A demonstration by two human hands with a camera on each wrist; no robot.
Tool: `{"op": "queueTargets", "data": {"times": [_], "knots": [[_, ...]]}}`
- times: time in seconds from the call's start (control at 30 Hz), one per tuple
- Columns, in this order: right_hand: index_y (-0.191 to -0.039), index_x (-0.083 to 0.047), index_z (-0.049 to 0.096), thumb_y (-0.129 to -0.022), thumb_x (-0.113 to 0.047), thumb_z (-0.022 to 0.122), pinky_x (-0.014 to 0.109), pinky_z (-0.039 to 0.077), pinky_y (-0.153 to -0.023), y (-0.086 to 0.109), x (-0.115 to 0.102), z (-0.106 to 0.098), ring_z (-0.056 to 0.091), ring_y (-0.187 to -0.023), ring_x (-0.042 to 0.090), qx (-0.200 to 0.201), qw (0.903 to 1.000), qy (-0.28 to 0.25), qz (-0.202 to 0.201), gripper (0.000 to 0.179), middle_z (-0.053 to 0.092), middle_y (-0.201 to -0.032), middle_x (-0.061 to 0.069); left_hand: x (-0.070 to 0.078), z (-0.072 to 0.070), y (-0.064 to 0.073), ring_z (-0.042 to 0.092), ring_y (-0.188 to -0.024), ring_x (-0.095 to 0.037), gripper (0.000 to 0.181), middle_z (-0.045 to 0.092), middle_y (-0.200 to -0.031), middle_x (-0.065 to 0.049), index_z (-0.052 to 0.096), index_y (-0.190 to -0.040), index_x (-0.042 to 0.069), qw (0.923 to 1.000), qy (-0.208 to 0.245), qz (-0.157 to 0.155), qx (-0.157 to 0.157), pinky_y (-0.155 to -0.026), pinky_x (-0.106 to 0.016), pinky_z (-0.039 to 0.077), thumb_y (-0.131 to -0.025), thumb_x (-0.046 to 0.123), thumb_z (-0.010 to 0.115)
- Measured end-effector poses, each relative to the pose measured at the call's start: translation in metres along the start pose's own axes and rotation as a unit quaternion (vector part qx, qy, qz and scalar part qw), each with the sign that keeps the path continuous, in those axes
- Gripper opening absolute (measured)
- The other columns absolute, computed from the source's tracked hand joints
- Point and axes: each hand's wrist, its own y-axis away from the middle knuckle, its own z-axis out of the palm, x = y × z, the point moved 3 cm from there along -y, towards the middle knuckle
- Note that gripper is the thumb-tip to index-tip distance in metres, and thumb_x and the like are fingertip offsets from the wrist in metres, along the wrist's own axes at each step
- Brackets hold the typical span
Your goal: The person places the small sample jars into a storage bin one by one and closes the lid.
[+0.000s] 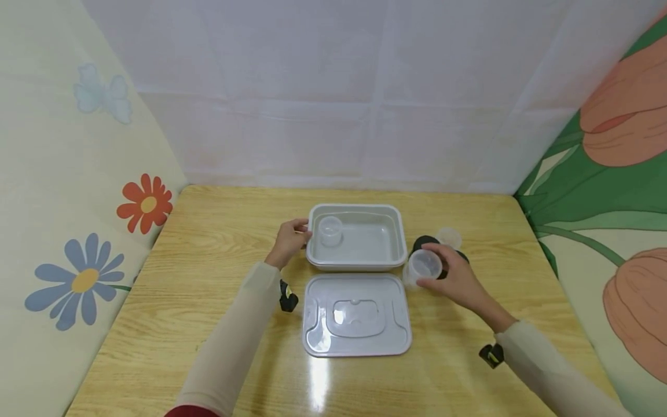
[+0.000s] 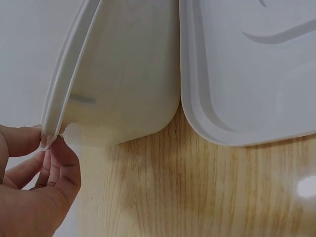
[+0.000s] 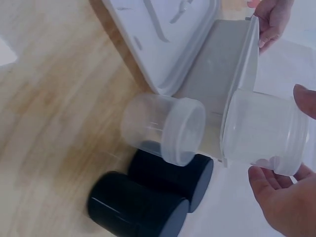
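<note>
Working with hands apart, pinching the rim of a white bin (image 1: 356, 267) with the left hand (image 1: 288, 240), left of centre, and gripping a clear cup (image 1: 424, 264) near its mouth with the right hand (image 1: 460, 281), right of centre. Likely best done by steadying the bin, keeping the cup mouth-up under a light squeeze, and staying clear of the bin's right wall, the second clear cup (image 3: 143, 121) and the black containers (image 3: 131, 205) low in the right-wrist view
</note>
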Motion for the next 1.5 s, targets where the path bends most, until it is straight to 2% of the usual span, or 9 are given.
{"op": "queueTargets", "data": {"times": [0.1,0.23,0.33,0.73,1.0,1.3,1.5], "knots": [[-0.131,0.002,0.049,-0.072,-0.005,0.081,0.027,0.053,-0.089,-0.006,-0.003,-0.001,0.054,-0.110,0.032,0.002,1.0000,0.000,-0.002,0.068,0.054,-0.122,0.020,-0.001,0.000,0.001,0.054,-0.086,-0.016,0.042,0.053,-0.108,-0.014,0.051,-0.134,-0.001,1.0000,0.000,-0.005,-0.002,-0.070,-0.020,0.056,-0.092,0.001,0.054],[-0.133,0.003,0.047,-0.074,-0.006,0.080,0.045,0.051,-0.093,-0.012,-0.006,-0.002,0.053,-0.112,0.035,-0.002,1.0000,-0.005,0.009,0.068,0.052,-0.125,0.022,0.000,0.000,0.003,0.055,-0.088,-0.017,0.041,0.053,-0.110,-0.014,0.051,-0.134,0.001,0.9999,-0.002,-0.011,-0.003,-0.072,-0.022,0.056,-0.093,0.002,0.054],[-0.134,0.002,0.047,-0.075,-0.008,0.080,0.050,0.050,-0.094,-0.016,-0.008,-0.001,0.053,-0.112,0.036,-0.002,0.9998,0.001,0.019,0.068,0.051,-0.126,0.022,0.001,0.000,0.003,0.055,-0.089,-0.018,0.041,0.053,-0.110,-0.014,0.051,-0.134,0.001,0.9999,-0.002,-0.011,-0.005,-0.073,-0.023,0.057,-0.093,0.003,0.054],[-0.136,0.002,0.045,-0.077,-0.012,0.079,0.052,0.047,-0.099,-0.039,-0.011,0.003,0.049,-0.120,0.039,-0.005,0.9996,-0.009,0.026,0.069,0.047,-0.133,0.024,0.002,0.000,-0.002,0.054,-0.086,-0.016,0.043,0.052,-0.108,-0.014,0.050,-0.135,-0.001,1.0000,0.008,-0.004,0.000,-0.070,-0.020,0.056,-0.092,0.001,0.054],[-0.135,0.002,0.045,-0.076,-0.008,0.079,0.051,0.046,-0.101,-0.050,-0.011,0.009,0.048,-0.121,0.038,0.002,0.9991,-0.035,0.024,0.069,0.047,-0.134,0.024,0.001,0.001,0.001,0.055,-0.083,-0.015,0.042,0.052,-0.108,-0.014,0.049,-0.134,-0.003,1.0000,0.000,-0.001,0.002,-0.066,-0.018,0.054,-0.092,0.000,0.053],[-0.135,0.002,0.045,-0.077,-0.010,0.078,0.051,0.047,-0.097,-0.060,-0.012,0.019,0.045,-0.124,0.039,-0.003,0.9984,-0.047,0.031,0.068,0.043,-0.137,0.024,-0.001,0.001,0.001,0.054,-0.084,-0.016,0.042,0.053,-0.107,-0.015,0.051,-0.133,-0.002,0.9999,0.008,-0.009,0.004,-0.067,-0.019,0.055,-0.091,0.000,0.054],[-0.137,-0.001,0.044,-0.077,-0.012,0.078,0.053,0.041,-0.105,-0.068,-0.012,0.028,0.040,-0.128,0.037,-0.016,0.9958,-0.075,0.049,0.070,0.040,-0.141,0.020,0.000,0.001,0.000,0.054,-0.081,-0.015,0.042,0.053,-0.104,-0.015,0.052,-0.132,-0.004,0.9999,0.013,0.001,0.005,-0.065,-0.018,0.055,-0.090,-0.001,0.054]]}}
